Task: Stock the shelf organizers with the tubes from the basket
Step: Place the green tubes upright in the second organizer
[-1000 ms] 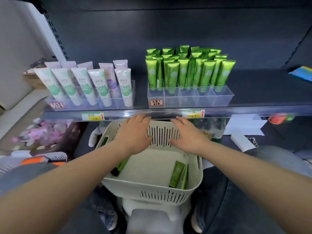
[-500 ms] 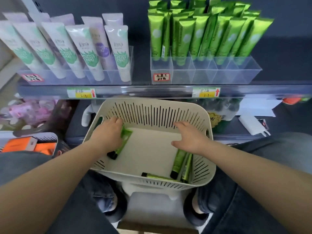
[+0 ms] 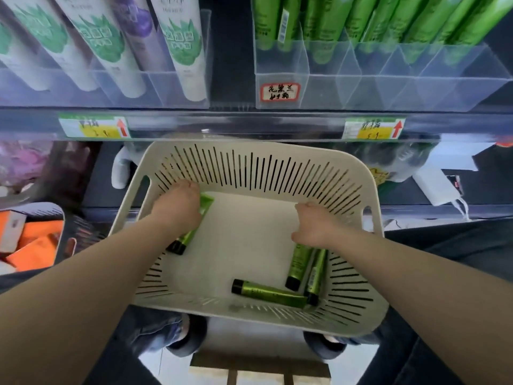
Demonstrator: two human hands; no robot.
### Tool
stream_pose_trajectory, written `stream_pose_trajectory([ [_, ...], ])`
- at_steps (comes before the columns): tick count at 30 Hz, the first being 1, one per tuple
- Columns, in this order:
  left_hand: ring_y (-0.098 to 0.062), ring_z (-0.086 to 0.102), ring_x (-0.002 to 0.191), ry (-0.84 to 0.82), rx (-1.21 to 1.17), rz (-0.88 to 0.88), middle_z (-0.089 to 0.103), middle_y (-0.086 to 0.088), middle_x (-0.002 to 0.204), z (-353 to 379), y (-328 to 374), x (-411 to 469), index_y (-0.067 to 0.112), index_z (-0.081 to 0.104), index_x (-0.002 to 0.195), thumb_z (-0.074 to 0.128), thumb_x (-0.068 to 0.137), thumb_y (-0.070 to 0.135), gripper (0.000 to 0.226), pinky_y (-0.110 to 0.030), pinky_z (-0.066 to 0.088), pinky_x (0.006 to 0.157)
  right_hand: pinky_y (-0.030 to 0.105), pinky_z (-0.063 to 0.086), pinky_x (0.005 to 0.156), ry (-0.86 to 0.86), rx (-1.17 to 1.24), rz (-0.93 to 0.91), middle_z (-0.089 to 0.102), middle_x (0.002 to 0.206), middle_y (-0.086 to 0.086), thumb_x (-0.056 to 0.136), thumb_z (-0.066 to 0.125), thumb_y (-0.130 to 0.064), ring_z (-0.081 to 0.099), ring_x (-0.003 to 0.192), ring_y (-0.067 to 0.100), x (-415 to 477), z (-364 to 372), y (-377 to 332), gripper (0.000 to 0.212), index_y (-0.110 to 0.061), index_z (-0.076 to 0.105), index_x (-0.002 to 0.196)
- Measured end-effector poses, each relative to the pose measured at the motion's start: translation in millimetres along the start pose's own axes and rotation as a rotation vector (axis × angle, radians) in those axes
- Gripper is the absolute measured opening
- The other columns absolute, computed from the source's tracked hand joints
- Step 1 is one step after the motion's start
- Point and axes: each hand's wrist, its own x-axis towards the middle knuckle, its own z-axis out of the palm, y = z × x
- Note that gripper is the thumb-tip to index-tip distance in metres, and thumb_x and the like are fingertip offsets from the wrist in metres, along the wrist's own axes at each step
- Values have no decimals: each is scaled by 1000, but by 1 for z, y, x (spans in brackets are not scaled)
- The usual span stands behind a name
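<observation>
A cream slotted basket (image 3: 244, 147) sits in front of me below the shelf edge. My left hand (image 3: 177, 209) reaches into its left side and grips a green tube (image 3: 206, 203) with a black cap. My right hand (image 3: 313, 223) hovers inside the right part, fingers bent down and holding nothing, just above two green tubes (image 3: 298, 263) leaning against the wall. A third green tube (image 3: 266, 293) lies flat near the front wall. On the shelf above, a clear organizer (image 3: 361, 87) holds several green tubes, and another organizer (image 3: 138, 87) holds white tubes.
The shelf's front rail (image 3: 236, 126) with two price labels runs just above the basket. Orange boxes (image 3: 30, 245) lie in a bin at the left. A white box (image 3: 435, 187) rests on the lower shelf at the right. A wooden stool (image 3: 258, 368) stands beneath the basket.
Both hands came down from the basket's far rim into the basket. The left hand settled on a green tube. The view tilted down and closer.
</observation>
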Motion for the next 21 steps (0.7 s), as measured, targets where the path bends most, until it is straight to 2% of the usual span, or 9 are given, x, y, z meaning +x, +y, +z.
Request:
stream_pose_trajectory([
  [2,-26,49,114,13,51,41,48,-10,128,8,0,10,10,44,130,54,87,15,44,-39,45,95,30,44,85,-41,-66,46,44,124,10,84,57,-24,46,113,25,7,5,2,50,-10,41,129],
  [5,-26,47,118,1,137,135,48,-11,131,24,0,25,8,43,133,49,89,6,44,-35,42,98,32,46,87,-115,-135,85,45,123,11,86,55,-25,46,111,24,18,12,5,45,-9,42,126],
  [8,-27,48,117,-30,163,179,49,-14,130,38,1,40,5,44,132,47,88,1,44,-34,41,103,27,43,73,-162,-147,104,48,121,11,87,55,-24,49,107,23,27,17,6,41,-7,45,123],
  [10,-28,46,122,-39,169,188,45,-16,135,46,2,48,3,36,139,47,88,0,52,-34,39,106,26,38,66,-183,-159,117,48,120,12,88,54,-22,50,106,23,32,19,5,38,-6,46,122],
  [13,-28,44,125,-70,181,189,40,-18,140,54,1,57,3,23,146,44,90,2,60,-35,38,107,26,38,65,-214,-173,120,49,119,12,89,54,-22,51,105,23,39,23,8,34,-6,50,119],
  [18,-28,47,122,-91,272,203,45,-16,136,57,1,68,0,28,142,42,91,4,53,-38,44,101,25,37,69,-245,-199,144,46,120,12,89,52,-23,47,104,21,48,31,11,33,-7,50,119],
  [21,-27,52,112,-112,326,221,50,-15,126,54,2,72,0,37,134,44,89,4,46,-37,49,94,25,35,71,-222,-211,154,42,123,13,88,51,-21,44,110,22,50,36,11,37,-7,46,122],
])
